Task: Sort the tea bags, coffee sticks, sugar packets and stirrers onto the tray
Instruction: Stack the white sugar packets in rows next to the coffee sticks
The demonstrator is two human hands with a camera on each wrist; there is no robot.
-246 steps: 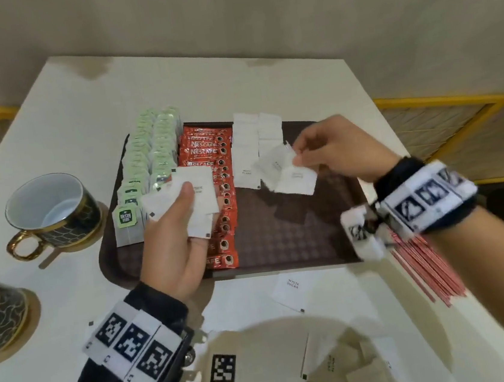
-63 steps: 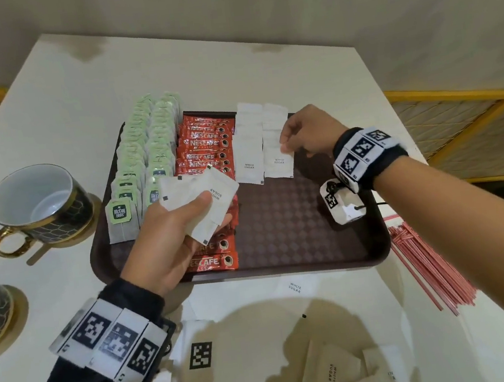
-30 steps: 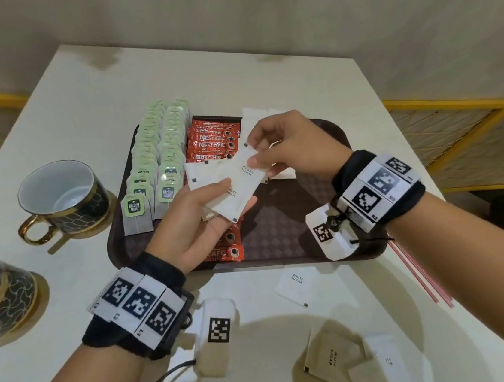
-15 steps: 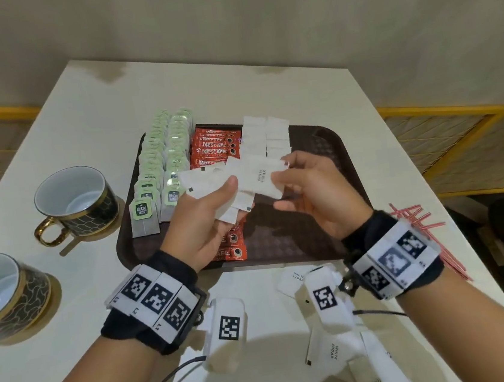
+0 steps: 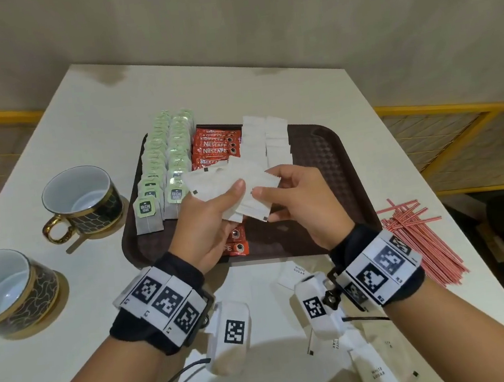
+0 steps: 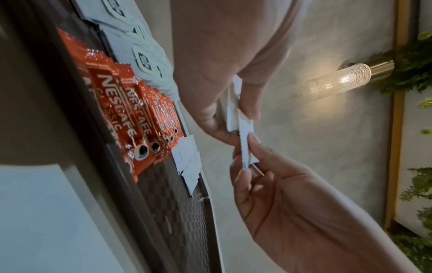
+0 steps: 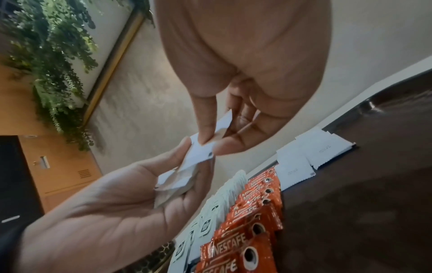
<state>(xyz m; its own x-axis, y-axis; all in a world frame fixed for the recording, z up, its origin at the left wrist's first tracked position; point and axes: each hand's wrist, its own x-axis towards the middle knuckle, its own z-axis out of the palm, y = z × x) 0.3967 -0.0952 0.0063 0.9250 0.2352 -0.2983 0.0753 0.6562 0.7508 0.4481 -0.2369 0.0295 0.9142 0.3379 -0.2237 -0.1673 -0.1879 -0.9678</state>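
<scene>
My left hand point(image 5: 230, 202) grips a fan of white sugar packets point(image 5: 212, 182) above the brown tray point(image 5: 328, 157). My right hand point(image 5: 270, 187) pinches one sugar packet point(image 5: 256, 209) at the right edge of that fan; the left wrist view shows this packet point(image 6: 245, 144) edge-on between thumb and finger. On the tray lie two rows of green tea bags point(image 5: 162, 163), a row of red coffee sticks point(image 5: 214, 148) and two rows of sugar packets point(image 5: 266, 139). The tray's right half is bare. Red stirrers point(image 5: 420, 247) lie in a heap on the table, right of the tray.
Loose sugar packets lie on the white table in front of the tray point(image 5: 296, 275) and near its front edge point(image 5: 375, 371). Two dark gold-trimmed cups point(image 5: 82, 200) point(image 5: 4, 291) stand on coasters to the left. A wall is behind the table.
My right hand has come back from the sugar rows on the tray to the fan in my left hand and has taken hold of a packet there. Both hands sit slightly nearer me.
</scene>
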